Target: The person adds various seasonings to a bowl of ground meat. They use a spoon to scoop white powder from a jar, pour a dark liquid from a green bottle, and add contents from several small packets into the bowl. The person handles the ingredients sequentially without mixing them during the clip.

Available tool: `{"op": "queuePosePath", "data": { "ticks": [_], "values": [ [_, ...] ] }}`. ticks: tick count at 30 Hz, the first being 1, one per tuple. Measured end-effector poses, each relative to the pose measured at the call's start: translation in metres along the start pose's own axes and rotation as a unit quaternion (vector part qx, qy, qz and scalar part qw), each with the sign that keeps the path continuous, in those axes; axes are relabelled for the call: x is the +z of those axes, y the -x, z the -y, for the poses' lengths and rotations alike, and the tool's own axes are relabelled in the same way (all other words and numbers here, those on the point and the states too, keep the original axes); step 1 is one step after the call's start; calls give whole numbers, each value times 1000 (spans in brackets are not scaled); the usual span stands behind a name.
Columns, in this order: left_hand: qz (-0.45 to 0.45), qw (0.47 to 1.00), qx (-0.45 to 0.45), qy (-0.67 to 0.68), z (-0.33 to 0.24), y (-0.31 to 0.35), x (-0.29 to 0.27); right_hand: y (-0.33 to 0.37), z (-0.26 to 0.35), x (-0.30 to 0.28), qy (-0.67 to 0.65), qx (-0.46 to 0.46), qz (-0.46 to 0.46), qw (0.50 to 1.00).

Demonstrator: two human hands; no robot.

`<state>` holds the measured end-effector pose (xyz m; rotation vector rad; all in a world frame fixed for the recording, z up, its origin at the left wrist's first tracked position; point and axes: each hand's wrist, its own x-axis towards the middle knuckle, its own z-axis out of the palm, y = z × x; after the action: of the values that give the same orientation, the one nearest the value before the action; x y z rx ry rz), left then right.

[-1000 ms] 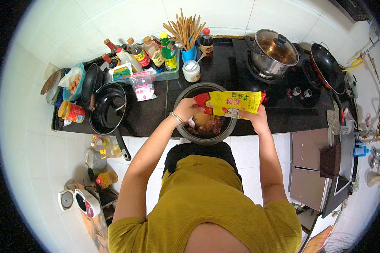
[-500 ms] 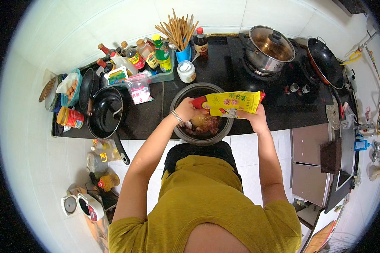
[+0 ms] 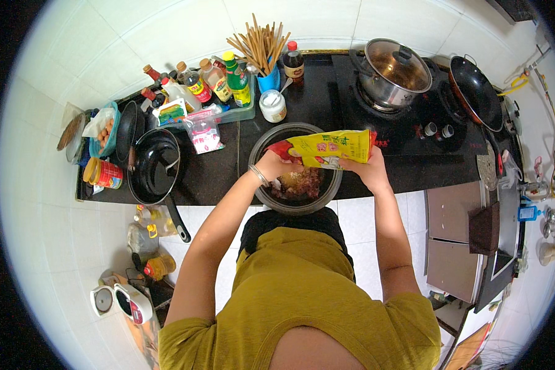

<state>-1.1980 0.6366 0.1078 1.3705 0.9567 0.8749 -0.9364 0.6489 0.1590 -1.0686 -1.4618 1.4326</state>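
Observation:
A yellow and red seasoning packet (image 3: 325, 148) lies sideways in the air over a dark round bowl (image 3: 260, 143). My left hand (image 3: 276, 166) is closed on its red end, above the left side of the bowl. Around the other end, my right hand (image 3: 367, 169) grips the yellow part near the bowl's right rim. Inside the bowl is a reddish minced mixture (image 3: 296, 185) with a paler, yellowish patch on top and some white at its left. The packet and my hands hide the bowl's far part, and the packet's opening cannot be made out.
A white jar with a spoon (image 3: 272, 106) stands just behind the bowl. Bottles fill a clear tray (image 3: 243, 112) at the back left. A black frying pan (image 3: 154, 166) overhangs the front edge. On the right are a lidded pot (image 3: 393, 80) and a wok (image 3: 475, 92).
The packet and my right hand have shifted slightly left and down, the packet tilting a little differently. My left hand keeps its hold over the bowl.

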Motion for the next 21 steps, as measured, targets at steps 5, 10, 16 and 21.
{"op": "queuePosePath", "data": {
  "ticks": [5,10,16,21],
  "values": [
    [-21,1000,14,2,4,1,2,-2,3,1,25,2,4,1000],
    [-42,999,21,6,0,1,6,-2,7,2,11,5,-2,1000],
    [-38,998,55,-5,-2,1,4,-1,7,1,10,2,12,1000],
    [-48,999,-1,6,3,0,0,1,10,-1,34,-4,13,999]
  ]
}}
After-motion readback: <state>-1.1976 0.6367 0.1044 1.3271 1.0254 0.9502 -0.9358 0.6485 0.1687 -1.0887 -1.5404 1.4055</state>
